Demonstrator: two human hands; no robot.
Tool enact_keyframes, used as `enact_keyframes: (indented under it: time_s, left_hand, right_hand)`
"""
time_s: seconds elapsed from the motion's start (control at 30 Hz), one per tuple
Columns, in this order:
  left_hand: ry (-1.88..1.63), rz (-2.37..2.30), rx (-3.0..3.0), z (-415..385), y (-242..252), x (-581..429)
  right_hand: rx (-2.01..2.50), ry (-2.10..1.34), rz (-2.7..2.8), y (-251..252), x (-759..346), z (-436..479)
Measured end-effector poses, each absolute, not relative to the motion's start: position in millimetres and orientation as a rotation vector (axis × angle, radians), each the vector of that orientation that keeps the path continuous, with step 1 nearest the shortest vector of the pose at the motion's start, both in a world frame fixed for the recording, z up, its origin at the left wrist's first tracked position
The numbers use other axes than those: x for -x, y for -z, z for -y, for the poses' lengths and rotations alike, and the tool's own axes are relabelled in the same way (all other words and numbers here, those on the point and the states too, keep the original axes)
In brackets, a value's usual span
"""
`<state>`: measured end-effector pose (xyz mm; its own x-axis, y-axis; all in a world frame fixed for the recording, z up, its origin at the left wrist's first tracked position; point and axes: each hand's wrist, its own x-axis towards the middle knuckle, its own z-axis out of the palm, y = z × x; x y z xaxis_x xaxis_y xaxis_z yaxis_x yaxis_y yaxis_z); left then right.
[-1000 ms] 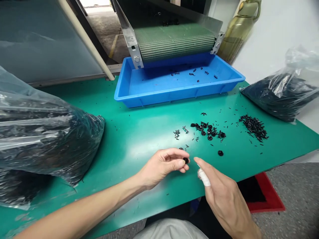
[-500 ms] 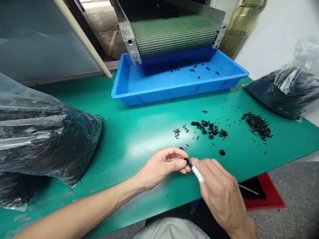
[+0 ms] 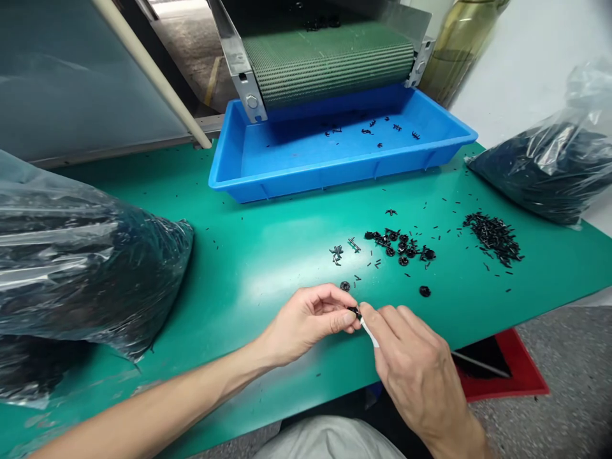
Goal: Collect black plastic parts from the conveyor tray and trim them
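Note:
My left hand (image 3: pixel 313 319) pinches a small black round plastic part (image 3: pixel 354 312) between thumb and fingertips, just above the green tabletop. Closed and close against it, my right hand (image 3: pixel 414 357) has its fingertips at the part's right side. Something white (image 3: pixel 370 333) shows along the right thumb; whether it is tape or a tool's handle, I cannot tell. A black ring-shaped part (image 3: pixel 345 287) lies just beyond the left fingers. Farther off lies a cluster of black round parts (image 3: pixel 403 247), with one lone round part (image 3: pixel 424 291) nearer my right hand.
Small black pegs form a pile (image 3: pixel 492 239) on the right. A blue tray (image 3: pixel 306 185) stands under the green conveyor belt (image 3: pixel 335 67), with several black pieces in it. Plastic bags of black material flank the table: a large bag (image 3: pixel 95 261) left, another bag (image 3: pixel 549 169) right.
The right fingertips have come in closer to the black part, and less of the white piece shows. Both hands have shifted slightly left in the view. The left hand keeps its pinch.

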<state>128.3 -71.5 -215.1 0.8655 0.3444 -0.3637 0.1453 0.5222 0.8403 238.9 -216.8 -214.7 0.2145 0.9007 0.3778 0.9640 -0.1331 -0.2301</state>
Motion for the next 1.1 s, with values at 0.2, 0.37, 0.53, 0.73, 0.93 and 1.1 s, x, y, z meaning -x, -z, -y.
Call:
enact_keyframes:
  time_s: [0.2, 0.37, 0.53, 0.73, 0.93, 1.1]
  left_hand:
    - [-0.199, -0.612, -1.061, 80.8, 214.5, -126.0]
    - [-0.384, -0.704, -1.000, 79.4, 214.8, -125.9]
    - [-0.482, -0.690, -0.845, 71.1, 212.3, -128.3]
    - [-0.253, -0.711, -1.018, 70.4, 211.2, -129.1]
    - [-0.196, -0.595, -0.980, 65.5, 214.5, -128.2]
    - [-0.189, -0.616, -0.913, 65.2, 214.3, -129.3]
  right_hand:
    - [2.075, 0.095, 1.398, 224.6, -221.9, 207.8]
    - [2.142, -0.037, 1.284, 225.3, -231.4, 198.2]
    - [2.229, -0.055, 1.404, 222.7, -241.1, 179.9]
    - [1.990, -0.357, 1.348, 208.2, -247.8, 180.2]
    - [1.851, -0.454, 1.372, 203.2, -247.4, 191.7]
    - [1.971, -0.104, 1.458, 212.8, -238.8, 202.1]
